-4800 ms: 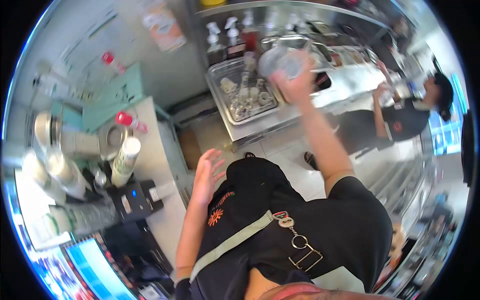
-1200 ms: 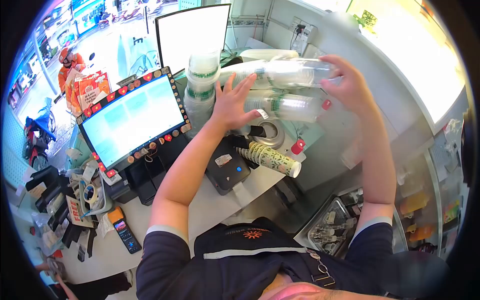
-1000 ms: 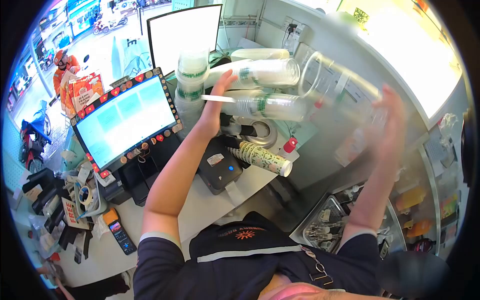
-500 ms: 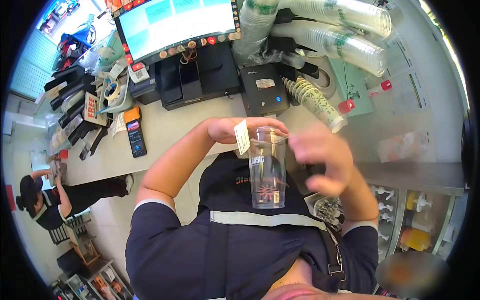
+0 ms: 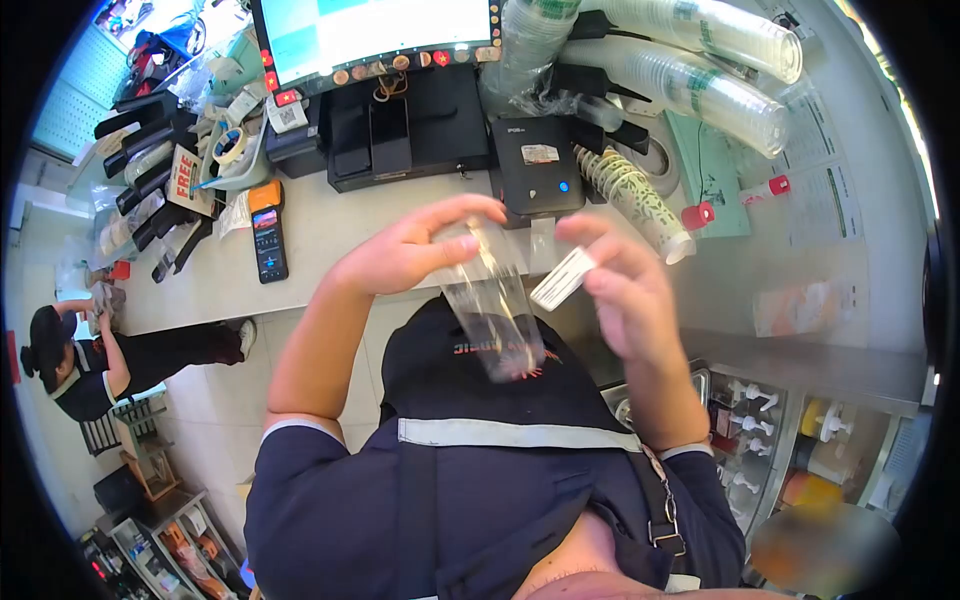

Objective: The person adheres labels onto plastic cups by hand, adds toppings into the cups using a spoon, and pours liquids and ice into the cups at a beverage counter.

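Note:
My left hand point(image 5: 410, 248) is closed round the upper part of a clear plastic cup point(image 5: 495, 315). The cup tilts over the front of my dark apron and is smeared by motion. Between the thumb and fingers of my right hand point(image 5: 632, 290) is a small white printed label point(image 5: 562, 280), just right of the cup and apart from it. Beyond both hands stands a black label printer point(image 5: 538, 178) with a blue light, and a pale strip point(image 5: 541, 240) shows at its front.
Stacks of clear cups point(image 5: 700, 90) and patterned paper cups point(image 5: 635, 200) lie at the back right. A screen point(image 5: 375, 40) stands behind a black cash drawer point(image 5: 410, 150). A handheld payment terminal point(image 5: 269, 235) lies left on the counter. Another person point(image 5: 75, 350) is at far left.
The label has passed from my left hand to my right. The cup has moved left and now tilts, its base swung right. My right hand has come closer in with fingers pinched.

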`<state>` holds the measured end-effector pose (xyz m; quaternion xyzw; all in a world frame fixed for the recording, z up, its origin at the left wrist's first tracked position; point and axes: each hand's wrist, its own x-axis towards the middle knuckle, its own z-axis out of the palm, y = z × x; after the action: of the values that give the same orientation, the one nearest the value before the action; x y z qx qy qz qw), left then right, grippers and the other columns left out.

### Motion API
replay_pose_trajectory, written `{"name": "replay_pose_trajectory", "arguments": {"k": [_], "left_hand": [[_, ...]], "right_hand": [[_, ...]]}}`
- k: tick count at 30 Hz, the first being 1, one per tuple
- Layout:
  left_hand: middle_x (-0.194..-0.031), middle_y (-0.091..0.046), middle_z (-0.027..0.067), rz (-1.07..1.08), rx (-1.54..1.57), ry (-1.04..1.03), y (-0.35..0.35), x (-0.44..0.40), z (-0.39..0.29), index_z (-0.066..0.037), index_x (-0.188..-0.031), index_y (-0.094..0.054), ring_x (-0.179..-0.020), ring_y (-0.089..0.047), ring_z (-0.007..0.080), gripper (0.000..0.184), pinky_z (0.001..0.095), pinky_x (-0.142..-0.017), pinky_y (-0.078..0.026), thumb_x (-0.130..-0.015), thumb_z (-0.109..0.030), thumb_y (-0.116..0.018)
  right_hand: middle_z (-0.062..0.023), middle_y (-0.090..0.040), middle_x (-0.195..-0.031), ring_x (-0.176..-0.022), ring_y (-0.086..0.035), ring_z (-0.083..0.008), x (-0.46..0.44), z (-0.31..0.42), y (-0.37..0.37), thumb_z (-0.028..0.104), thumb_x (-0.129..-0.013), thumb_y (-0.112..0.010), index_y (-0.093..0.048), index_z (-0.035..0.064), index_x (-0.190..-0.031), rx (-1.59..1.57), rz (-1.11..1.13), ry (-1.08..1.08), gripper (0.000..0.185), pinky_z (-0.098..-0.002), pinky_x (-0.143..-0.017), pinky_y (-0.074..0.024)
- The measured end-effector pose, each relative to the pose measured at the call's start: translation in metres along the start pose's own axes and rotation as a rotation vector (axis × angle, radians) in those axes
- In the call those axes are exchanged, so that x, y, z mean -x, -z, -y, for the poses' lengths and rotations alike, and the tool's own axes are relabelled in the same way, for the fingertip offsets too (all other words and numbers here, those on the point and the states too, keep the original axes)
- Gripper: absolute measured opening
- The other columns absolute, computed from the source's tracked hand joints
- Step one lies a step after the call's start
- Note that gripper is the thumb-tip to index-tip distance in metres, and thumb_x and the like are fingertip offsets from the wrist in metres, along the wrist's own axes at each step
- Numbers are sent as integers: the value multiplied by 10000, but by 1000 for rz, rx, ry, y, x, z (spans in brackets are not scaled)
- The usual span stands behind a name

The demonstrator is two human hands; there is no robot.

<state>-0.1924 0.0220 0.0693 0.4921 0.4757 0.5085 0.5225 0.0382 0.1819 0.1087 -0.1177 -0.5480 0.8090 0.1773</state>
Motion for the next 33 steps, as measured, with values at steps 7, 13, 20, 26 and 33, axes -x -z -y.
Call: {"name": "replay_pose_trajectory", "arguments": {"k": [7, 13, 20, 26, 33], "left_hand": [[-1440, -485, 147, -334, -235, -16, -15, -4, 13, -41, -1278, -572, -1360, -428, 243, 346, 368, -1122, -309, -961, -180, -576], [-1436, -480, 149, -295, -264, -6, -15, -8, 9, -58, -1287, -572, -1340, -445, 254, 429, 373, -1076, -368, -897, -222, -642], [-1444, -474, 141, -301, -255, 9, -13, -6, 7, -75, -1285, -571, -1300, -480, 246, 501, 372, -950, -464, -828, -219, -717], [-1446, -488, 112, -319, -363, -19, -9, -3, 9, -99, -1261, -584, -1298, -485, 233, 491, 376, -934, -467, -800, -162, -740], [-1433, -509, 107, -354, -365, 16, -12, 0, 9, -98, -1228, -591, -1294, -496, 236, 473, 375, -970, -438, -777, -94, -735]], "right_hand": [[-147, -525, -1358, -1148, -534, -184, 11, -82, 3, 81, -893, -624, -651, 31, -931, -155, -178, -134, 68, -327, -994, -396], [-105, -552, -1336, -1015, -521, -119, 2, -88, 1, 91, -902, -645, -678, 36, -970, -168, -247, -141, 94, -268, -871, -387], [-96, -566, -1292, -1050, -544, -146, -4, -88, -4, 50, -914, -640, -669, 20, -951, -219, -243, -171, 56, -304, -927, -420], [-88, -571, -1310, -978, -520, -116, -5, -96, -5, 60, -911, -651, -678, 28, -972, -192, -237, -163, 75, -264, -846, -393], [-93, -586, -1231, -1112, -560, -171, -7, -98, -11, 56, -918, -655, -665, 5, -926, -174, -234, -182, 53, -337, -1020, -404]]}}
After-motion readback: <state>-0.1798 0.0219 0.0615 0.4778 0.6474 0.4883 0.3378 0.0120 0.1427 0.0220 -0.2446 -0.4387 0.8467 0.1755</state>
